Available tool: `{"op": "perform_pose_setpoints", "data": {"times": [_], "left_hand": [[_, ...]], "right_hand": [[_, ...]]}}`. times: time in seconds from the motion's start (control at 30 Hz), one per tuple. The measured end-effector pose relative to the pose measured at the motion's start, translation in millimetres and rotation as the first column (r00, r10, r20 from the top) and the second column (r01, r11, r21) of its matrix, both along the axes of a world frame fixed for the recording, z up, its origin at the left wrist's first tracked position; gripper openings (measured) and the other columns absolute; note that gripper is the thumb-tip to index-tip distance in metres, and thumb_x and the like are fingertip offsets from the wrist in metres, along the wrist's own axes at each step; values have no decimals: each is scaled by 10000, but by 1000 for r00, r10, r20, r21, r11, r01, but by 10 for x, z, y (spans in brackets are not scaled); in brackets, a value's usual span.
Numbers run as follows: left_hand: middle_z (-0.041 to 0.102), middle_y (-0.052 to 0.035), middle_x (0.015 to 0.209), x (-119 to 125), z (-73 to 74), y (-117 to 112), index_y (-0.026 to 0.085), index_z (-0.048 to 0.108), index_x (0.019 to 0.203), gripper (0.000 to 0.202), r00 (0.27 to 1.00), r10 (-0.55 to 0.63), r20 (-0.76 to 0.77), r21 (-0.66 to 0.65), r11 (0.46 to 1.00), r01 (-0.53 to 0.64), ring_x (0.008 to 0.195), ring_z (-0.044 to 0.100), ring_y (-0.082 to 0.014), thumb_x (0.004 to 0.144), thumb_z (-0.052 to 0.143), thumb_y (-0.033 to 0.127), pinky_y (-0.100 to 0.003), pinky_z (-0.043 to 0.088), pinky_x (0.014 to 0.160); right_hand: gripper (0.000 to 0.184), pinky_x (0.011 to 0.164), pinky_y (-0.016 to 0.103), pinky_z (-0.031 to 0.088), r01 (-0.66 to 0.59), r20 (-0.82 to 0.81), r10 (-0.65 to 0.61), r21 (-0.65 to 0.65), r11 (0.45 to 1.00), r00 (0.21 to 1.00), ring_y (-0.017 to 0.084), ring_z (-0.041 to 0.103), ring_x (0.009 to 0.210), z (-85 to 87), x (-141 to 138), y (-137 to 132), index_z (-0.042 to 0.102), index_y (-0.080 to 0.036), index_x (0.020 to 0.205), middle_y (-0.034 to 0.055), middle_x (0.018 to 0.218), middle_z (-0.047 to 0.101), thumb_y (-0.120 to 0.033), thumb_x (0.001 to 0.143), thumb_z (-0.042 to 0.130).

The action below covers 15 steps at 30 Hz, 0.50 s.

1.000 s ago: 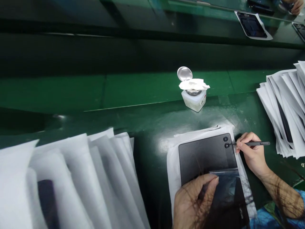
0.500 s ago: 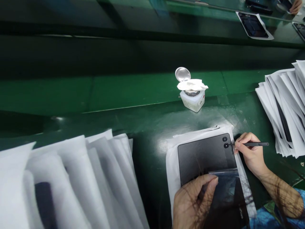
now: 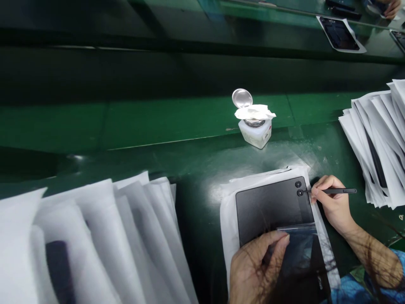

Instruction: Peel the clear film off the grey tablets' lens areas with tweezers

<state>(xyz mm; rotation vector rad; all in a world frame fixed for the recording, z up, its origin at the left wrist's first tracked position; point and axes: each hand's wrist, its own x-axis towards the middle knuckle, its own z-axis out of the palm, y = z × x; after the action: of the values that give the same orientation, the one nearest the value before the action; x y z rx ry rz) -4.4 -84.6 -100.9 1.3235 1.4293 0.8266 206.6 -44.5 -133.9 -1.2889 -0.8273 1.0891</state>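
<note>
A dark grey tablet [image 3: 272, 209] lies back-up on a white foam sleeve [image 3: 229, 219] at the lower right. My right hand [image 3: 332, 204] pinches a thin black pointed tool [image 3: 335, 191], its tip touching the lower of the two camera lenses [image 3: 299, 193] in the tablet's top right corner. My left hand [image 3: 256, 270] is closed on a clear film [image 3: 300, 249] that is partly peeled off the tablet's near end.
A small white dispenser bottle [image 3: 257, 131] with an open metal lid and a wipe on top stands behind the tablet. Stacks of white foam sleeves lie at left [image 3: 95, 236] and right [image 3: 376, 143]. Another tablet [image 3: 340, 33] lies on the far bench, near another person's hand [image 3: 394, 6].
The view has drifted slightly; both hands and the tool tip stay in place on the tablet.
</note>
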Motion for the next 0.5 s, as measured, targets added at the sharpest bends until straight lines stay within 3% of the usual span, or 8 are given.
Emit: {"op": "perform_pose_setpoints", "data": {"times": [0.13, 0.3, 0.4, 0.5], "left_hand": [[839, -34, 694, 34, -3, -21, 314, 818, 766, 147, 997, 79, 11, 23, 997, -80, 608, 785, -275, 824, 684, 294, -367, 670, 627], [843, -1, 674, -34, -20, 16, 325, 811, 817, 175, 993, -46, -105, 158, 986, 63, 560, 788, -242, 877, 649, 300, -285, 677, 584], [846, 57, 690, -62, -28, 35, 361, 792, 840, 149, 987, -66, -147, 204, 974, 96, 554, 791, -198, 898, 659, 394, -221, 667, 589], [843, 89, 695, -56, -23, 37, 374, 773, 829, 131, 986, -50, -159, 212, 974, 83, 557, 792, -174, 903, 668, 402, -200, 665, 604]], "right_hand": [[209, 502, 251, 501, 19, -7, -19, 12, 1000, 1000, 99, 613, 501, 29, -4, 3, 628, -240, 717, -70, 706, 648, -189, 776, 822], [128, 524, 250, 498, 41, -16, -40, 45, 998, 999, 98, 598, 536, 48, 2, -2, 645, -257, 796, -59, 751, 633, -237, 843, 763], [80, 546, 279, 535, -28, 167, 8, 117, 993, 986, 129, 641, 618, 55, 63, -29, 720, -279, 904, -10, 879, 669, -208, 901, 682], [265, 635, 326, 582, -222, 491, 110, 178, 959, 864, 184, 692, 764, 75, 161, -68, 770, -310, 1011, 40, 962, 704, -128, 926, 597]]}}
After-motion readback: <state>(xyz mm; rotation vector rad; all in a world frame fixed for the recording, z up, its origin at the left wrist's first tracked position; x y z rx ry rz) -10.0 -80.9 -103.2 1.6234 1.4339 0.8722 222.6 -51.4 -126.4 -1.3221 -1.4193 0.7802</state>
